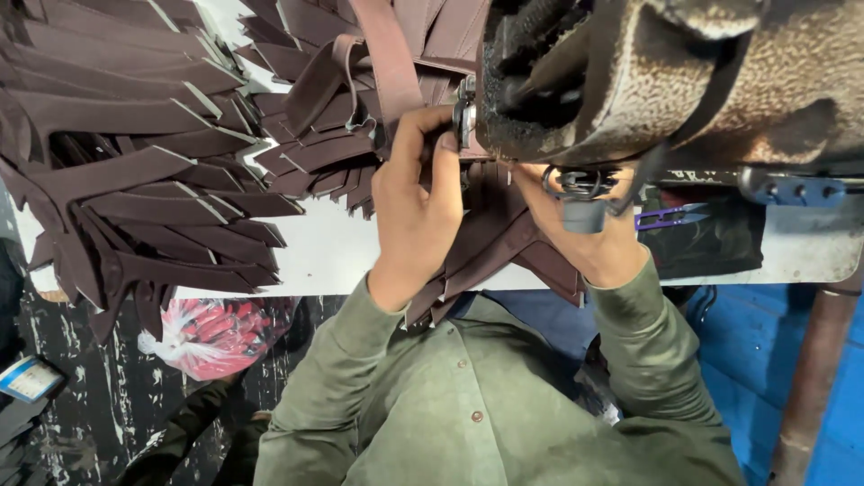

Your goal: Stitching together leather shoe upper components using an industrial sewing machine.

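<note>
My left hand (416,205) presses a dark brown leather strap piece (490,236) against the needle area of a worn sewing machine (648,76), fingers curled on the strap near the metal presser foot (464,112). My right hand (589,241) holds the same brown piece from the other side, under the machine head, and is partly hidden by it. A long brown strap (389,63) runs upward from the foot. I wear olive green sleeves.
Heaps of cut brown leather pieces (126,171) cover the white table (328,252) at left and top. Purple thread snips (670,216) lie on a dark cloth at right. A red-filled plastic bag (211,333) sits on the floor below.
</note>
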